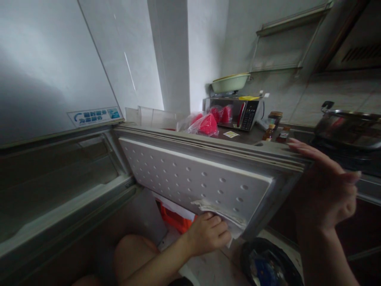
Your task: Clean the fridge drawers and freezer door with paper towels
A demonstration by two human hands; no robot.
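An opened refrigerator door [178, 171] stretches across the middle, its dimpled white inner panel facing me. My left hand [210, 234] is closed around a crumpled white cloth [220, 210], which is pressed against the lower part of that panel. At the door's free end, my right hand [330, 190] holds the upper corner, with fingers over the edge and the thumb apart. A pale rubber seal [214, 149] runs along the door's upper edge. Left of the hinge, the dim refrigerator compartment [59, 182] stands open.
Behind the door are a microwave [232, 113], red items in clear plastic [206, 124], small bottles [269, 133] and a pot [351, 129]. A pale green basin [230, 83] sits on the microwave. Below are an orange crate [175, 220] and a black-lined bin [248, 254].
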